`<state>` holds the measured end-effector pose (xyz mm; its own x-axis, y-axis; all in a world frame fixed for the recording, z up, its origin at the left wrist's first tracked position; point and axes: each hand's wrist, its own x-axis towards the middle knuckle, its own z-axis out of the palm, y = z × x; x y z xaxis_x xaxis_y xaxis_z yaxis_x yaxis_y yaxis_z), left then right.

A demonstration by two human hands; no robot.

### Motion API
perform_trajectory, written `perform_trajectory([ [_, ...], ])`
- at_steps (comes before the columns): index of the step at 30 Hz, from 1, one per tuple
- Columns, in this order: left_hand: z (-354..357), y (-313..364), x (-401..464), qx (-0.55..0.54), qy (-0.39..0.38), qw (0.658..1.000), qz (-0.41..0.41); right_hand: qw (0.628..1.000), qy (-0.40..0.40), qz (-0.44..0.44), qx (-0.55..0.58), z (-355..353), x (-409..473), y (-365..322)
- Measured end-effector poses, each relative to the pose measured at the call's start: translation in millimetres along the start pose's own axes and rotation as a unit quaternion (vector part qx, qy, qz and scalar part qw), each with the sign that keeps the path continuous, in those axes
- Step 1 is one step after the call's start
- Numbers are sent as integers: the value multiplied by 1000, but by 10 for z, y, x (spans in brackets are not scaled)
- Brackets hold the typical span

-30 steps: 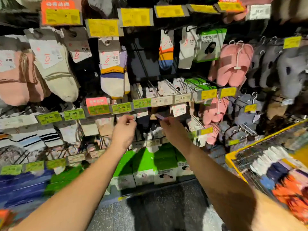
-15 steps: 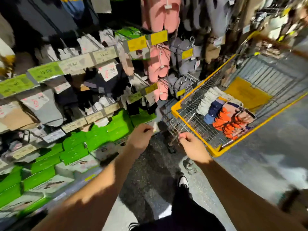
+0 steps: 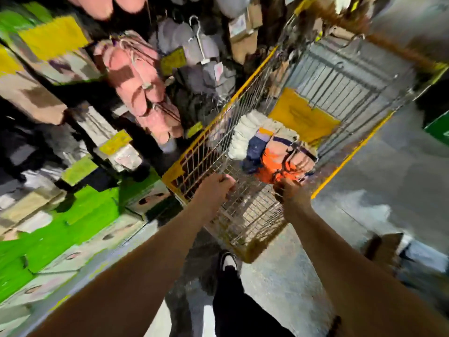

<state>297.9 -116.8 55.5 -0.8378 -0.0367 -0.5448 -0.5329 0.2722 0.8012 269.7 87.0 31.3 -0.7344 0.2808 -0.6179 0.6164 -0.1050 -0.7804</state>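
Note:
A wire shopping cart (image 3: 349, 152) with a yellow rim stands in the aisle in front of me. In it lie bundled socks: white ones (image 3: 243, 137), a navy pair (image 3: 255, 147) and orange and pink ones (image 3: 269, 171), plus a yellow sheet (image 3: 303, 117). My left hand (image 3: 216, 188) is over the cart's near left corner with its fingers curled. My right hand (image 3: 291, 193) is over the near end of the cart beside the orange socks, fingers also curled. Motion blur hides whether either hand holds anything.
Shelving on the left carries hanging pink slippers (image 3: 136, 76), grey slippers (image 3: 201, 42), yellow price tags and green boxes (image 3: 73, 215) low down. My shoe (image 3: 228, 260) is on the grey floor below the cart. A brown box (image 3: 384, 249) sits at the right.
My view has swung from the sock shelf to the right and down onto the cart. Both hands left the shelf hooks and moved over the cart's near end.

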Motion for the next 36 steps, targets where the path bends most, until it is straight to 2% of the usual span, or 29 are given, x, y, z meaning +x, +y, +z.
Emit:
perform_trajectory([
  [7, 814, 307, 1366, 21, -73, 997, -24, 992, 49, 103, 60, -246, 1426, -412],
  [10, 1164, 351, 1812, 7, -108, 993, -38, 988, 101, 108, 55, -311, 1900, -454],
  [12, 1372, 342, 2088, 14, -130, 991, -41, 973, 162, 146, 73, -357, 2121, -486],
  [17, 1862, 355, 2625, 2, -193, 980, -57, 952, 221, 205, 58, -381, 2554, -473],
  [19, 2083, 286, 2816, -6, -207, 976, -72, 947, 220, 205, 110, -319, 2713, -374],
  [21, 2504, -61, 3234, -35, -206, 974, -83, 934, 236, 201, 178, -296, 2903, -277],
  [23, 2829, -321, 3554, -53, -193, 975, -98, 933, 231, 220, 169, -229, 2995, -230],
  [24, 2868, -311, 3561, -52, -189, 975, -103, 926, 211, 238, 204, -213, 3025, -218],
  [25, 2845, -251, 3513, -55, -185, 977, -95, 899, 224, 245, 284, -181, 3040, -202],
  [26, 2755, -127, 3390, -62, -177, 978, -85, 905, 184, 268, 274, -136, 3034, -196],
  [27, 2707, -57, 3337, -78, -174, 978, -83, 899, 211, 252, 289, -192, 3085, -160],
  [28, 2653, 4, 3289, -88, -174, 977, -87, 957, 178, 220, 58, -137, 3159, -75],
  [29, 2639, 25, 3282, -91, -178, 976, -92, 936, 177, 223, 207, -194, 3240, 9],
  [31, 2641, 8, 3319, -94, -187, 973, -96, 954, 122, 179, 206, -197, 3139, -6],
  [32, 2611, 37, 3304, -105, -185, 972, -98, 942, 146, 191, 232, -221, 3073, -22],
  [34, 2570, 65, 3301, -130, -193, 967, -102, 943, 151, 178, 238, -201, 3003, -73],
  [36, 2509, 107, 3290, -141, -201, 964, -99, 954, 177, 149, 189, -218, 3047, -92],
])
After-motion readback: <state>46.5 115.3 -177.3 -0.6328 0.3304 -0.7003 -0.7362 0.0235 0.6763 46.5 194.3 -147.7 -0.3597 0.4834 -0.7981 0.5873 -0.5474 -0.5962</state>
